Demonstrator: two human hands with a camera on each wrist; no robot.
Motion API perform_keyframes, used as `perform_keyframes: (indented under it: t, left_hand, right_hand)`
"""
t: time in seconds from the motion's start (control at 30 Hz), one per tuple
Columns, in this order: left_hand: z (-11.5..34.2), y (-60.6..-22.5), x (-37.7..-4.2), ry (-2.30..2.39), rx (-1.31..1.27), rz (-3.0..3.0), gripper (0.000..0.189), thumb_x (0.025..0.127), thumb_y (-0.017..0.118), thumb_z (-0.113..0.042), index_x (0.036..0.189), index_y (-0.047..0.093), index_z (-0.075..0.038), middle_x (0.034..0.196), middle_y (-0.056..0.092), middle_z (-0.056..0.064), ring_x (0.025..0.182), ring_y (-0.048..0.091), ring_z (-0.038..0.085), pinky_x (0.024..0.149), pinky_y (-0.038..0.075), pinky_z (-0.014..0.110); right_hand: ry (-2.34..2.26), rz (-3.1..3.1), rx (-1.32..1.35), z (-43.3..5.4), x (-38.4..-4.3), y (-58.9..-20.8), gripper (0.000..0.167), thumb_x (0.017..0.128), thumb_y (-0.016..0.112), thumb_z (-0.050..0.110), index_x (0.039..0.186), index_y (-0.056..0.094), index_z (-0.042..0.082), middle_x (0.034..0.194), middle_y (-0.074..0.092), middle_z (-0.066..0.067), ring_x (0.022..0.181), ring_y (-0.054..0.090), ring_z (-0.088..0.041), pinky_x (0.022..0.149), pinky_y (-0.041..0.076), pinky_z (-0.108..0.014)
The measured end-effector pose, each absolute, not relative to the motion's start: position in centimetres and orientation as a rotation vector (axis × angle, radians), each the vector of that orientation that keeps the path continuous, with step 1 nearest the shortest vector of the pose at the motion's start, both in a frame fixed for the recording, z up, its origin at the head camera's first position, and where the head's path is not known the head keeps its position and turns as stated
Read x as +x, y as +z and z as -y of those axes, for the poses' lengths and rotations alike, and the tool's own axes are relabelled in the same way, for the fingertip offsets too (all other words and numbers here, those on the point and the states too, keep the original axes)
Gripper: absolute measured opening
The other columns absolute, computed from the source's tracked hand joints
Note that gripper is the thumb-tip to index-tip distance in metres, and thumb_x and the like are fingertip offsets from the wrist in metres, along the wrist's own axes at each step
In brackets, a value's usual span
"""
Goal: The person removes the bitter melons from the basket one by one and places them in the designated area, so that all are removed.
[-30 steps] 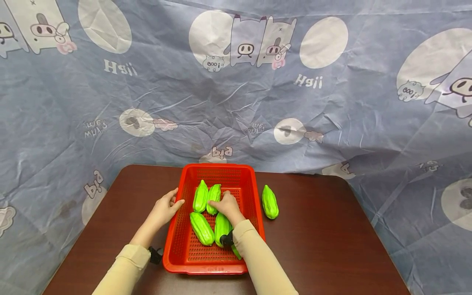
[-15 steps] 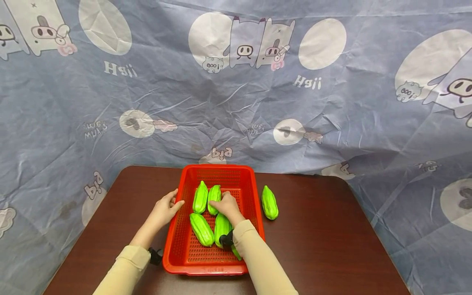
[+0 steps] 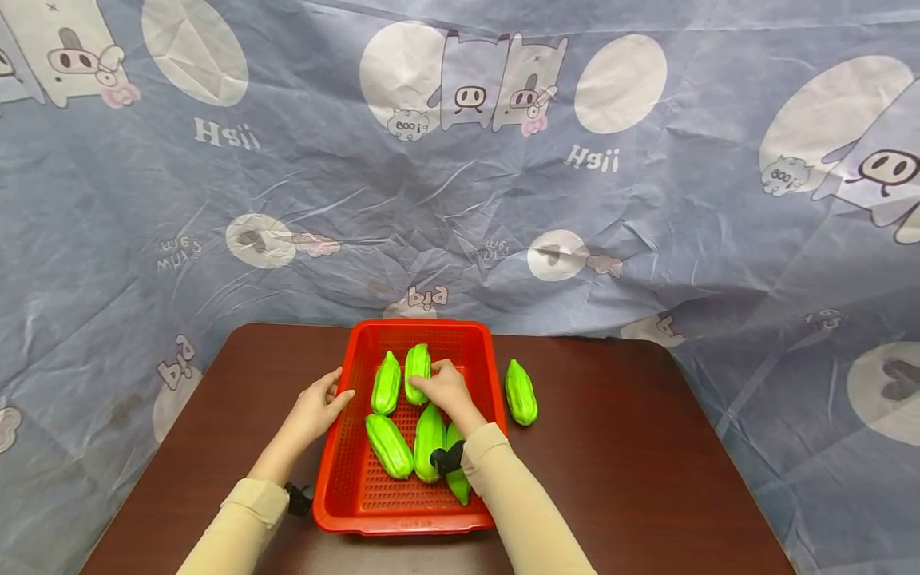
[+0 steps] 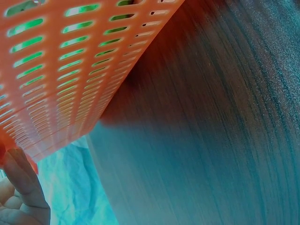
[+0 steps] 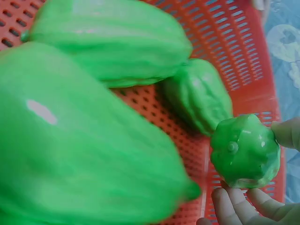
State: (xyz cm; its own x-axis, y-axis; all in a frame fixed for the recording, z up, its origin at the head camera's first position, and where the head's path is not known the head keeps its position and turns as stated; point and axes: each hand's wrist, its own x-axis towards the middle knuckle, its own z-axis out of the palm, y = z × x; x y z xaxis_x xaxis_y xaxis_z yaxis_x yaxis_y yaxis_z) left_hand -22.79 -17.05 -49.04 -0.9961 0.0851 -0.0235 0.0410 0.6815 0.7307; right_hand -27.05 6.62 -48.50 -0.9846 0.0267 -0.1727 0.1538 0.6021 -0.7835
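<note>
L grip on slotted bskt

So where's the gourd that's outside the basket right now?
In the head view, that gourd lies on the table, just right of the basket.

room rightward beyond obstacles: basket rim, outer gourd

Soft, even light fills the head view, picking out pale creases in the printed sheet and laying a greyish sheen along the near edge of the dark surface. The left wrist view is dimmer and tinted teal, with shadow on the surface beside the red basket. The right wrist view looks washed out and hazy: the nearest green fruit is blurred around a white glare spot, while the held fruit shows sharper edges and small glints.
</note>
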Motion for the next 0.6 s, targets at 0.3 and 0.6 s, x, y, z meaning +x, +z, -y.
perform_keyframes:
  t: [0.3, 0.6]
  left_hand:
    - [17.0, -49.0, -22.8, 1.225, 0.111, -2.828, 0.062, 0.100, 0.059, -0.020, 0.149, 0.035, 0.008, 0.110, 0.063, 0.024, 0.094, 0.062, 0.030, 0.073, 0.054, 0.039]
    - [17.1, -49.0, -22.9, 1.217, 0.133, -2.843, 0.061, 0.099, 0.059, -0.019, 0.148, 0.035, 0.009, 0.108, 0.064, 0.023, 0.092, 0.062, 0.029, 0.073, 0.054, 0.039]
  right_hand:
    - [-1.415, -2.677, 0.152, -8.0, -27.1, -46.1, 0.062, 0.086, 0.073, 0.033, 0.135, 0.051, 0.002, 0.119, 0.064, -0.017, 0.107, 0.062, -0.030, 0.087, 0.051, -0.043]
    - [-1.424, -2.772, 0.146, -10.0, -27.3, -44.7, 0.059, 0.085, 0.074, 0.027, 0.135, 0.050, 0.003, 0.111, 0.067, -0.017, 0.102, 0.064, -0.031, 0.084, 0.053, -0.043]
